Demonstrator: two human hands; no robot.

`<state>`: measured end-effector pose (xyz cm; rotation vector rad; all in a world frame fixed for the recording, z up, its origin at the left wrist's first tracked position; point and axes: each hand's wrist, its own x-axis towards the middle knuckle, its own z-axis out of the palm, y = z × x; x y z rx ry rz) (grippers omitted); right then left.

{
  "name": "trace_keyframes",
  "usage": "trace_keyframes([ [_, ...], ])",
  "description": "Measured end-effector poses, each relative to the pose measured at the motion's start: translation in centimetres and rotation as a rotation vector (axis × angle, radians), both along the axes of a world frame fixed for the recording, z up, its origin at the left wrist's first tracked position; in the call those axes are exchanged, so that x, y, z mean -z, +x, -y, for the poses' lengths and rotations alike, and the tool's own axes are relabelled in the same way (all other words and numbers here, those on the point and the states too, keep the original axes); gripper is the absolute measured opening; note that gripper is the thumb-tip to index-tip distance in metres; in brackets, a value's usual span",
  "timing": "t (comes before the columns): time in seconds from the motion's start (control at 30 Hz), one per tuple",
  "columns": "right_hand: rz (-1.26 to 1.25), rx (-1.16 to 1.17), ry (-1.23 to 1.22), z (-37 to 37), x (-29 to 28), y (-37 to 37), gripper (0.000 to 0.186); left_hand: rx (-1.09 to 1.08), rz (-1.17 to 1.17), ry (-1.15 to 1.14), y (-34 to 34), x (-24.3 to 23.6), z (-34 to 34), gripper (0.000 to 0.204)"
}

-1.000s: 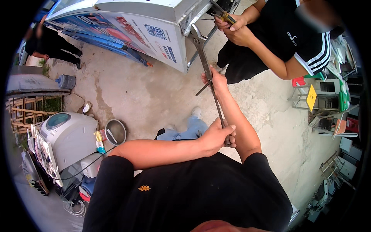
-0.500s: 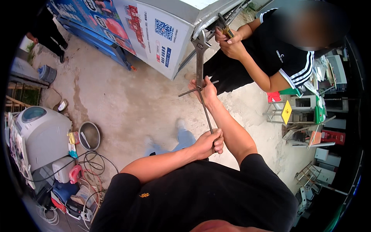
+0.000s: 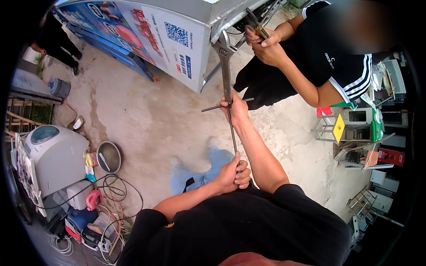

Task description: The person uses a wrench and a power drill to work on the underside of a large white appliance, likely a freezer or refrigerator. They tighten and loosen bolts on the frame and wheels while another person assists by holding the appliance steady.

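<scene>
A steel adjustable wrench [image 3: 225, 66] reaches up to a pale metal part at the corner of a large printed cabinet [image 3: 199, 53]. My right hand [image 3: 239, 111] is closed around the lower end of its handle. There a thin crossbar [image 3: 210, 109] crosses a long dark metal rod [image 3: 233, 135], which runs back toward my body. My left hand [image 3: 231, 174] wraps its fingers around the rod's near end, close to my shirt. At the cabinet's right side, a co-worker's two hands [image 3: 268, 46] grip a yellow-handled tool [image 3: 261, 32]; its far end is partly hidden by the frame.
Another person's dark-trousered legs [image 3: 66, 48] stand far left. A grey metal basin [image 3: 108, 157], coiled cables [image 3: 114, 188], and a pale rounded machine [image 3: 55, 155] lie to the left. Stools and a yellow board [image 3: 338, 128] with stacked appliances line the right.
My hands, the wrench and the rod have shifted slightly left in view, my left hand also a little nearer my body. Both grips stay the same.
</scene>
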<state>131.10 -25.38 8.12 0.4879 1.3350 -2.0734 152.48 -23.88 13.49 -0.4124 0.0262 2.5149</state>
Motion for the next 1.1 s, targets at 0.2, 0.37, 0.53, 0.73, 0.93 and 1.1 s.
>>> trace_keyframes([
  [0.2,-0.012,0.062,0.075,0.4,0.0,0.1,0.045,0.067,0.044,-0.103,0.3,-0.1,1.6,0.061],
  [0.37,0.052,0.12,-0.079,1.2,0.3,0.9,0.042,0.086,0.067,-0.206,1.0,1.5,1.7,0.06],
  [0.53,0.066,0.185,-0.131,1.7,0.6,1.5,0.041,0.11,0.039,-0.291,1.7,2.6,2.7,0.06],
  [0.73,0.004,0.236,-0.117,1.8,1.1,2.3,0.05,0.161,0.01,-0.369,2.5,3.6,4.3,0.06],
  [0.93,-0.037,0.31,-0.164,2.5,1.3,2.7,0.052,0.212,0.006,-0.463,2.8,3.9,5.8,0.06],
  [1.1,-0.037,0.37,-0.175,3.2,2.2,3.0,0.054,0.244,0.0,-0.519,3.1,4.4,7.3,0.058],
])
